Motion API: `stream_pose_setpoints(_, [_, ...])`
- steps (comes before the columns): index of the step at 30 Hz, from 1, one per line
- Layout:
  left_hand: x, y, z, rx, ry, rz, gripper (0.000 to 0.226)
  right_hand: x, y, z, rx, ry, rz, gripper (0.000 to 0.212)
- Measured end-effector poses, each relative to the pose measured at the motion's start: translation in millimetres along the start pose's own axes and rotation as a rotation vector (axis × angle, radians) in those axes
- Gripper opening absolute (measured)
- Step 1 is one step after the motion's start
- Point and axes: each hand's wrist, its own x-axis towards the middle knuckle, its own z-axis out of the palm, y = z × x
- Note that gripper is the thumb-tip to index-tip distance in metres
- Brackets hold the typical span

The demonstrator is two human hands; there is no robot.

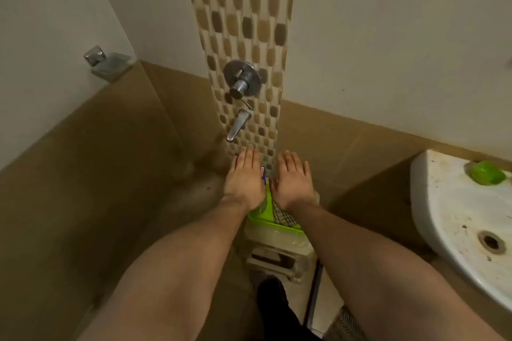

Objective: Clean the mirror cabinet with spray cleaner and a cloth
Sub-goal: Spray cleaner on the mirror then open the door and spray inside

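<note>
- Green plastic basket (pixel 273 223) sits on a pale stool (pixel 277 255) on the bathroom floor, over the far part of the stool's top, and it's the centre of attention.
- Both hands are out over it: left hand (pixel 243 180) and right hand (pixel 293 181), side by side with a narrow gap between them, palms down, fingers straight. Neither is holding anything that I can see.
- Inside the basket, a checked cloth (pixel 281 214) shows against the near rim, just under the right wrist.
- Between the hands pokes a blue-and-purple item (pixel 263 174). It may be the spray cleaner, but too little shows to be sure.
- The mirror cabinet is not in view at all; straight ahead are only the mosaic tile strip (pixel 241 36) with its shower tap (pixel 241 83), and a white sink (pixel 448 202) off to the right.
- My read: this is the very start. Supplies not yet picked up, nothing sprayed, nothing wiped.
- Left to do: take the cloth and the spray, turn to the cabinet, spray it and wipe it down.
</note>
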Motion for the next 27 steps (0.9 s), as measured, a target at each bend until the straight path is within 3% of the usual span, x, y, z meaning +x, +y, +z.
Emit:
stream_pose_setpoints(4, [24,-11,40,-0.147,-0.217,-0.076,0.085,29,9,39,0.069,-0.199,0.072,0.072])
stream_pose_setpoints(9, [61,-16,75,-0.495,-0.486,-0.347,0.093,70,19,81,0.286,-0.423,0.166,0.081])
stream_pose_setpoints(12, [74,-16,90,-0.683,-0.496,-0.43,0.071,86,19,97,0.417,-0.496,0.307,0.081])
stream_pose_setpoints(15, [83,-15,100,-0.802,-0.504,-0.466,0.055,96,17,111,0.583,-0.516,0.379,0.056])
stream_pose_setpoints(18, [85,-10,105,-0.919,-0.477,-0.586,0.052,98,17,119,0.695,-0.49,0.433,0.042])
stream_pose_setpoints(24, [78,5,96,-1.179,-0.317,-0.8,0.055,85,24,104,0.994,-0.381,0.559,0.049])
stream_pose_setpoints(27, [73,22,80,-1.31,-0.202,-0.781,0.051,77,31,80,1.109,-0.269,0.601,0.041])
